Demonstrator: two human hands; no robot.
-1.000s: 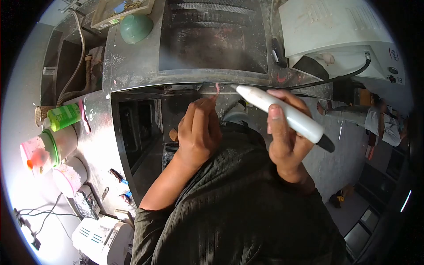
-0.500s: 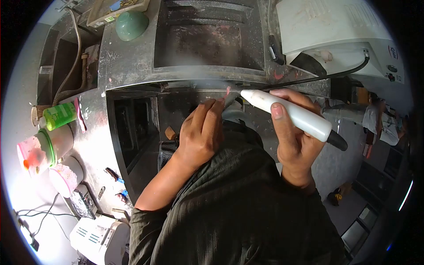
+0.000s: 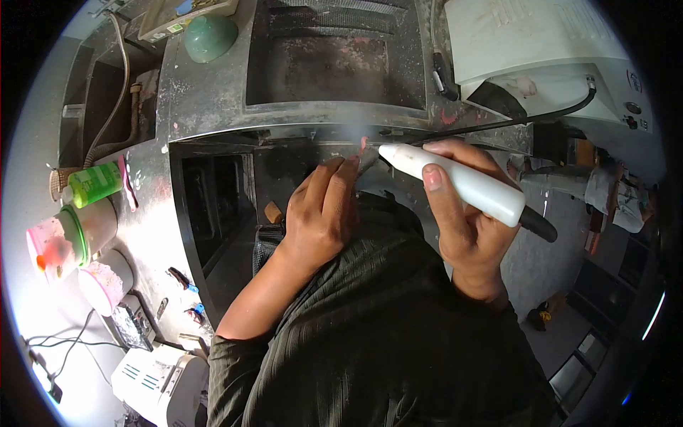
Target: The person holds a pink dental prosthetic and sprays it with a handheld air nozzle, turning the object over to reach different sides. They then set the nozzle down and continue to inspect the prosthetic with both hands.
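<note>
At the near edge of the bench, the left hand's bunched fingers seem to pinch the pink piece low, leaving its tip exposed. The right hand wraps the white handpiece pen-style, thumb on top, presumably for steady aim; nose near piece, contact unclear.

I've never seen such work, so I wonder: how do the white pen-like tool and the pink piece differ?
The white tool is long and thick; the pink piece looks small and thin. The right hand grips the tool; the left hand holds the piece. Both are hand-held.
</note>
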